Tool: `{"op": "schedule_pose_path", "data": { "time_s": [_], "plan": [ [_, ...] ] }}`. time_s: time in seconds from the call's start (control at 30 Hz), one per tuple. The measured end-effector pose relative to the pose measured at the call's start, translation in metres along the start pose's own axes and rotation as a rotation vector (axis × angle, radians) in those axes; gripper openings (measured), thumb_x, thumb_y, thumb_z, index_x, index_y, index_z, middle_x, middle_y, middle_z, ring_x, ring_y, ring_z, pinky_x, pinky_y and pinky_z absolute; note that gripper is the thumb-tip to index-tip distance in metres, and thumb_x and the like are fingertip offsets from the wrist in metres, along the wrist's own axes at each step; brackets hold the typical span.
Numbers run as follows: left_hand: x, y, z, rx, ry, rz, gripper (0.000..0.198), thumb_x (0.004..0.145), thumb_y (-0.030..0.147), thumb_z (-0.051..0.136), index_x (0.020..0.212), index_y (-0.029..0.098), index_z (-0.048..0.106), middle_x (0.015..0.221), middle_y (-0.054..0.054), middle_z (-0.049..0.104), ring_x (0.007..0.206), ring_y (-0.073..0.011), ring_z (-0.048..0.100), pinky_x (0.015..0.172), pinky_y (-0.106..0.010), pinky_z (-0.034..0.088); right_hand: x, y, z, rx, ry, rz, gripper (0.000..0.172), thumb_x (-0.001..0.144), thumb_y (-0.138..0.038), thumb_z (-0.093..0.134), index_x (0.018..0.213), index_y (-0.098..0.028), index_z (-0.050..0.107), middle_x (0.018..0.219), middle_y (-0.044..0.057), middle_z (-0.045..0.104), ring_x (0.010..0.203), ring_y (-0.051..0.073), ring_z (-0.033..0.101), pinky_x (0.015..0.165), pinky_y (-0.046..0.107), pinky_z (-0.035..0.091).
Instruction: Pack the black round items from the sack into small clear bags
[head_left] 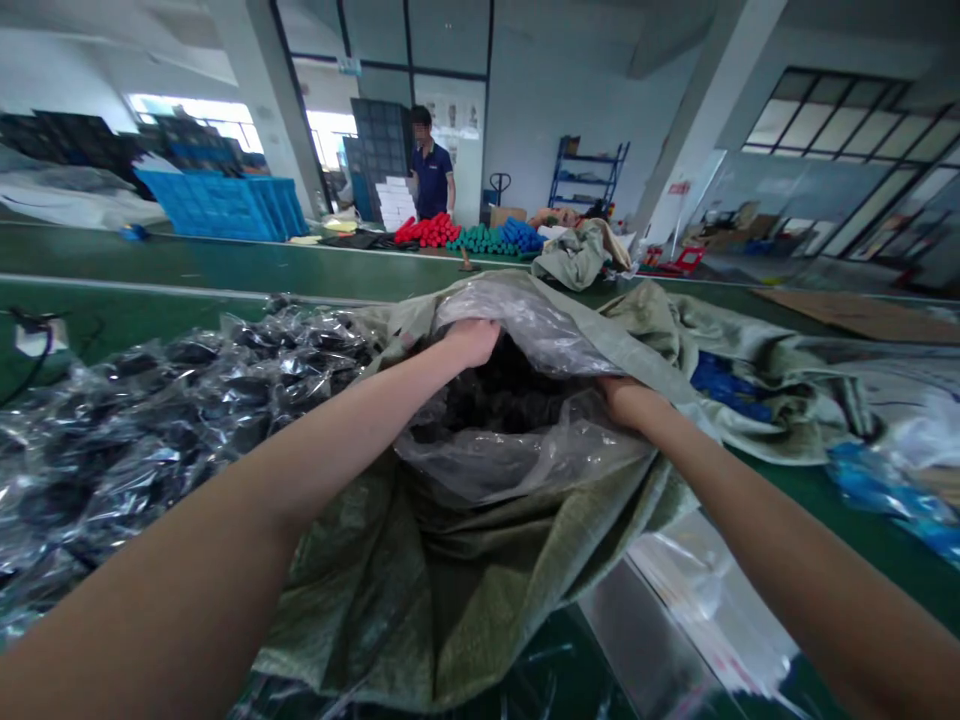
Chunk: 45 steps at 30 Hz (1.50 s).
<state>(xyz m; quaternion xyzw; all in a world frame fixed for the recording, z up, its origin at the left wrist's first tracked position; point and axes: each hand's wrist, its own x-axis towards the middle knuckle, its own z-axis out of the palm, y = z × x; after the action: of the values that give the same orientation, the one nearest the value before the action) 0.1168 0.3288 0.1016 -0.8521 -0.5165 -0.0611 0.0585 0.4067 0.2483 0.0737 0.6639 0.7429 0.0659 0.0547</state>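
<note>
On the left, a heap of dark pieces in clear plastic wrappers (187, 400) is spreading over the green desk (150, 305), its glossy film looking likely to be slippery. Next to it, the left hand (474, 342) is closing in a fist on the clear plastic liner (517, 460) at the far edge of the sack's mouth. The olive woven sack (465, 590) itself is sitting in the middle, directly in front of the person, its mouth gaping toward the camera and its near side sagging in folds. Dark contents (510, 390) are showing inside (too shadowed to identify), so its weight is staying a guess; a filled one would probably be heavy and shapeless. The weave is looking soft but tough, the liner thinner, slicker and easier to tear, so gathering both layers together at the rim would be the surer hold. At the right edge of the mouth, the right hand (630, 403) is tucking under the rim; its fingertips are hiding, so I cannot tell how firmly it is gripping. Farther right, another woven sack (799, 425) is lying crumpled, with blue material (731, 385) showing in its folds.
</note>
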Motion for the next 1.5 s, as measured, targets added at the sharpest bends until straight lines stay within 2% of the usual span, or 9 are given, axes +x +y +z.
{"op": "schedule_pose_path", "data": {
  "time_s": [0.2,0.3,0.47,0.63,0.73,0.9,1.07,1.2,1.5],
  "plan": [
    [-0.04,0.031,0.04,-0.087,-0.35,0.161,0.052,0.079,0.049,0.064,0.123,0.022,0.064,0.118,-0.008,0.068,0.105,-0.0232,0.065,0.088,-0.028,0.05,-0.058,-0.073,-0.02,0.144,-0.051,-0.473,0.052,0.082,-0.014,0.051,0.133,-0.023,0.059,0.128,0.009,0.066,0.112,0.023,0.065,0.095,0.03,0.046],
    [-0.068,0.039,0.066,-0.041,-0.329,0.212,0.067,0.074,0.048,0.071,0.134,0.02,0.055,0.13,-0.013,0.061,0.119,-0.028,0.057,0.096,-0.033,0.046,-0.108,-0.103,-0.019,0.139,-0.257,-0.643,0.039,0.08,-0.015,0.052,0.113,-0.025,0.071,0.106,0.007,0.075,0.096,0.021,0.07,0.082,0.027,0.049],
    [-0.098,0.053,0.082,-0.03,-0.234,0.133,0.065,0.073,0.043,0.073,0.126,0.011,0.055,0.124,-0.02,0.062,0.123,-0.0334,0.052,0.103,-0.043,0.041,-0.181,-0.123,-0.007,0.094,-0.312,-0.612,0.024,0.081,-0.014,0.05,0.09,-0.018,0.072,0.094,0.011,0.075,0.084,0.024,0.072,0.069,0.028,0.047],
    [-0.121,0.074,0.083,-0.195,-0.174,0.14,0.083,0.077,0.037,0.066,0.149,0.021,0.028,0.141,-0.018,0.05,0.131,-0.0339,0.046,0.108,-0.051,0.035,-0.22,-0.13,0.001,0.205,-0.334,-0.612,0.019,0.085,-0.016,0.051,0.086,-0.017,0.069,0.088,0.01,0.075,0.081,0.022,0.071,0.07,0.028,0.046],
    [-0.123,0.082,0.085,-0.263,-0.125,0.12,0.063,0.079,0.031,0.062,0.138,0.021,0.045,0.148,-0.016,0.041,0.136,-0.033,0.04,0.11,-0.051,0.034,-0.229,-0.13,-0.001,0.293,-0.327,-0.565,0.021,0.085,-0.014,0.05,0.09,-0.018,0.07,0.09,0.009,0.073,0.082,0.02,0.069,0.073,0.027,0.047],
    [-0.108,0.083,0.089,-0.32,-0.112,0.07,0.056,0.077,0.024,0.064,0.131,0.018,0.05,0.133,-0.013,0.051,0.122,-0.0271,0.053,0.102,-0.037,0.044,-0.251,-0.122,-0.011,0.616,-0.007,-0.381,0.033,0.09,-0.017,0.046,0.117,-0.021,0.065,0.114,0.011,0.068,0.095,0.019,0.066,0.086,0.032,0.05],
    [-0.104,0.084,0.083,-0.299,-0.122,-0.025,0.041,0.076,0.017,0.065,0.117,0.016,0.058,0.129,-0.014,0.055,0.119,-0.0277,0.055,0.101,-0.037,0.044,-0.288,-0.105,-0.01,1.034,0.458,0.214,0.034,0.085,-0.045,0.061,0.105,-0.019,0.068,0.092,0.009,0.07,0.066,0.018,0.061,0.062,0.03,0.052],
    [-0.122,0.091,0.069,-0.314,-0.08,-0.108,0.035,0.086,0.025,0.058,0.119,0.016,0.052,0.118,-0.014,0.061,0.109,-0.0259,0.061,0.092,-0.037,0.05,-0.313,-0.089,0.009,1.349,0.482,0.651,0.054,0.068,-0.058,0.072,0.102,-0.017,0.068,0.086,0.007,0.071,0.06,0.017,0.062,0.051,0.027,0.05],
    [-0.23,0.117,0.008,-0.524,0.156,-0.173,0.029,0.088,0.024,0.054,0.117,0.019,0.056,0.119,-0.011,0.061,0.112,-0.0232,0.059,0.099,-0.037,0.046,-0.325,-0.092,0.023,1.54,0.583,0.781,0.043,0.069,-0.055,0.073,0.088,-0.018,0.062,0.067,-0.001,0.064,0.054,0.015,0.06,0.048,0.027,0.051]
  ]
}}
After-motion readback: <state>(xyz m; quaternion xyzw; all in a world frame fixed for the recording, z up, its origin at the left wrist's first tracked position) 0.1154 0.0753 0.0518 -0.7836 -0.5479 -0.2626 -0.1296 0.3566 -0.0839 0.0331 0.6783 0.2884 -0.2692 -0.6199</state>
